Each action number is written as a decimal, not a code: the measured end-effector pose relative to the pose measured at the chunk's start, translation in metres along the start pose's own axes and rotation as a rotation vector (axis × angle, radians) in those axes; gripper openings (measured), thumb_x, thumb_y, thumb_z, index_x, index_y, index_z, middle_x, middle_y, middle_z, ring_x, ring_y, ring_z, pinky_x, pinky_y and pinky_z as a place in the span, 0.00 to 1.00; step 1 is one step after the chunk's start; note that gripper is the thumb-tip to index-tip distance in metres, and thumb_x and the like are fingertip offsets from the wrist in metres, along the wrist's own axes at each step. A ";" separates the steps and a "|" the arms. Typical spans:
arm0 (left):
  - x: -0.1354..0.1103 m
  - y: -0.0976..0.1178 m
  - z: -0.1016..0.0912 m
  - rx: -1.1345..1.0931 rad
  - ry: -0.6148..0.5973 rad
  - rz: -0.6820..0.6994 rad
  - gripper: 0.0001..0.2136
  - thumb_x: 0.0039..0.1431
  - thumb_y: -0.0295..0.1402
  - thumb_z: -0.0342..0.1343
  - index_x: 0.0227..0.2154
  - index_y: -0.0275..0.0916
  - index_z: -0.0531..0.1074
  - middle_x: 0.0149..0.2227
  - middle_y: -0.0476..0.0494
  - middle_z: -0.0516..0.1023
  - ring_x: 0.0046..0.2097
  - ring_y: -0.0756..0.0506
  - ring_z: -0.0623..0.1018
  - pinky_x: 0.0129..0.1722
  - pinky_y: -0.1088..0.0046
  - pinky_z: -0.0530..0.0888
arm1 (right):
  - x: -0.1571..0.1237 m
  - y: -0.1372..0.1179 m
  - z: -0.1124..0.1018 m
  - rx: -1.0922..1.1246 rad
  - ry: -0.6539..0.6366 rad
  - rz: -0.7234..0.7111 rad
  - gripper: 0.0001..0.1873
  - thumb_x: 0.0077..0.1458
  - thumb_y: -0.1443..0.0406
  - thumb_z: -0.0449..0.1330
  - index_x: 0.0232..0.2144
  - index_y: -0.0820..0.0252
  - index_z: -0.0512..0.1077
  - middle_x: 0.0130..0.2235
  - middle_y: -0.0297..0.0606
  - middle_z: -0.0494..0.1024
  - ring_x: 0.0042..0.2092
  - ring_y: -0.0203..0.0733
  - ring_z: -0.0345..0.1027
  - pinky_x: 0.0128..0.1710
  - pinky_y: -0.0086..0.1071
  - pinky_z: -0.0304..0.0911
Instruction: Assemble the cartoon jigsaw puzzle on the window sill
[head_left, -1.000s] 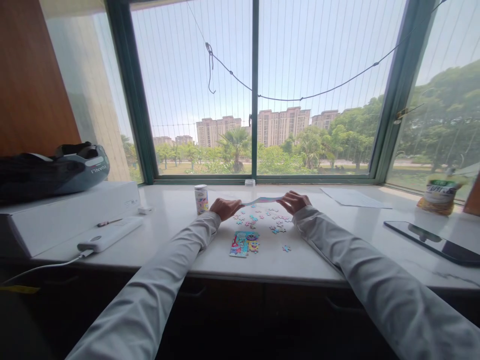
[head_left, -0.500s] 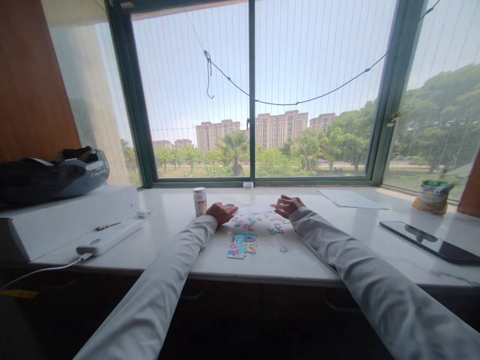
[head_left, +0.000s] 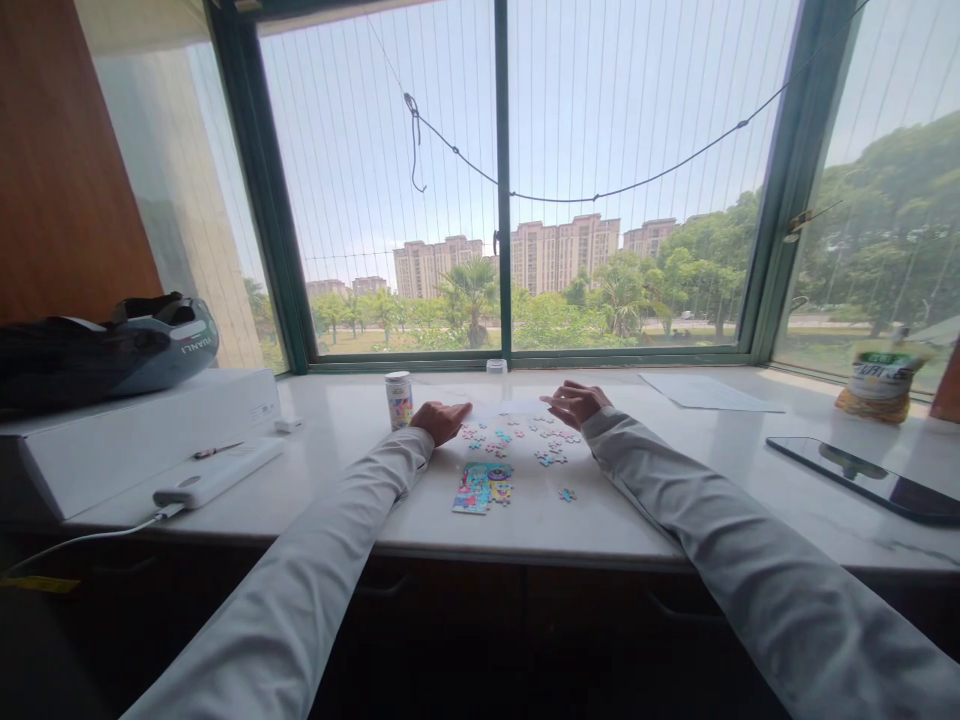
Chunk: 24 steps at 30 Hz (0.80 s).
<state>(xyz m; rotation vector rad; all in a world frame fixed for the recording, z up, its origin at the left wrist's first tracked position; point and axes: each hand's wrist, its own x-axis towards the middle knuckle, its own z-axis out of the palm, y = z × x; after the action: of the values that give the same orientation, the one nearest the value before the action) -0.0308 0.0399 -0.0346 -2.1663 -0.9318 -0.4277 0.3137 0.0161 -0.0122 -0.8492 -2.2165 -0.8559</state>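
A pale paper sheet (head_left: 504,408) lies flat on the white sill (head_left: 637,500), just beyond several loose jigsaw pieces (head_left: 517,440). My left hand (head_left: 441,418) rests at the sheet's left edge with its fingers curled; whether it still pinches the sheet is too small to tell. At the sheet's right end, my right hand (head_left: 574,402) hovers with its fingers apart and holds nothing. A partly assembled colourful puzzle block (head_left: 482,488) lies nearer to me, with one stray piece (head_left: 567,494) to its right. A small printed can (head_left: 399,399) stands just left of my left hand.
A white box (head_left: 135,430) at the left carries a dark helmet (head_left: 112,350); a power bank with a cable (head_left: 217,472) lies in front of it. At the right lie a tablet (head_left: 870,480), a paper (head_left: 705,392) and a snack bag (head_left: 877,385). The window closes the far side.
A second ago both hands held the sheet stretched above the pieces. It now lies flat on the sill, and my right hand has let go and opened.
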 end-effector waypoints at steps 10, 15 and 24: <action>0.002 0.000 -0.002 -0.009 -0.064 0.003 0.11 0.58 0.27 0.48 0.43 0.39 0.69 0.32 0.42 0.80 0.33 0.44 0.80 0.30 0.70 0.71 | -0.001 0.001 0.000 0.077 -0.036 0.011 0.15 0.62 0.60 0.54 0.46 0.50 0.77 0.34 0.37 0.80 0.38 0.37 0.72 0.30 0.28 0.63; 0.001 0.001 -0.003 -0.014 -0.067 -0.010 0.11 0.60 0.27 0.47 0.43 0.38 0.69 0.32 0.42 0.80 0.33 0.43 0.80 0.30 0.70 0.71 | 0.000 0.003 0.002 0.130 -0.030 -0.002 0.15 0.62 0.61 0.54 0.47 0.50 0.77 0.34 0.37 0.80 0.37 0.36 0.73 0.34 0.28 0.65; 0.001 0.000 -0.004 -0.040 -0.065 -0.016 0.13 0.59 0.24 0.45 0.44 0.38 0.70 0.33 0.41 0.80 0.33 0.44 0.80 0.29 0.71 0.72 | -0.002 0.007 0.011 0.192 -0.007 0.012 0.16 0.62 0.59 0.53 0.46 0.53 0.77 0.34 0.37 0.80 0.32 0.35 0.73 0.32 0.28 0.66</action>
<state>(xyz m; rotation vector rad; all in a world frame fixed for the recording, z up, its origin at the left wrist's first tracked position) -0.0302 0.0378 -0.0316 -2.2216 -0.9848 -0.3887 0.3169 0.0280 -0.0181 -0.7740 -2.2546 -0.6228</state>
